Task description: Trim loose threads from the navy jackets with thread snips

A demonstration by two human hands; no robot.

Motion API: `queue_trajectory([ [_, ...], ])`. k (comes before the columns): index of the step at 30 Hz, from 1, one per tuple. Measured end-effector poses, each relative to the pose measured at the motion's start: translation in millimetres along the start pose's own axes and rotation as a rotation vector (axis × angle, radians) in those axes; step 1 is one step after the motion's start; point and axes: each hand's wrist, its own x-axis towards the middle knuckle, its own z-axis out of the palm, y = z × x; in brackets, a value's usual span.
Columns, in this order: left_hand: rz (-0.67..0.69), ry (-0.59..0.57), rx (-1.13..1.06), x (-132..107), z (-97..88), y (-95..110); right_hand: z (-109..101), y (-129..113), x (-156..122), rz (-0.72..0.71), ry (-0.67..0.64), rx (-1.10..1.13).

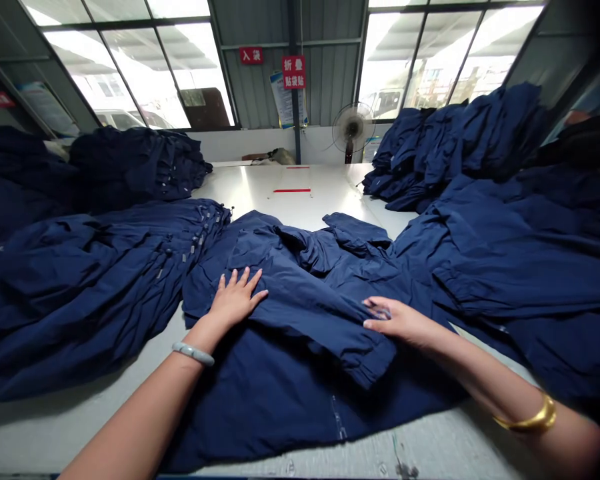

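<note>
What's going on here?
A person has a navy jacket spread on a table, one sleeve lying across it. The left hand rests flat on the jacket, fingers spread. The right hand is at the sleeve's edge; a small item seems to be in its fingers, too unclear to name. More navy garments lie heaped on both sides.

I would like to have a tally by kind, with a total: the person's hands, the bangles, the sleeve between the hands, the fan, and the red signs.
Left hand and right hand: 2
Grey bangle and gold bangle: 2
Sleeve: 1
Fan: 1
Red signs: 3
Total: 9
</note>
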Motion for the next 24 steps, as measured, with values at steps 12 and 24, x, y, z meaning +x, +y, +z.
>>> queue_trajectory([
  [12,0.17,0.147,0.012,20,-42.5,68,-70,15,8,0.101,0.309,-0.509],
  [24,0.062,-0.012,-0.379,138,-40.8,132,-146,-26,166,0.158,0.437,-0.629],
])
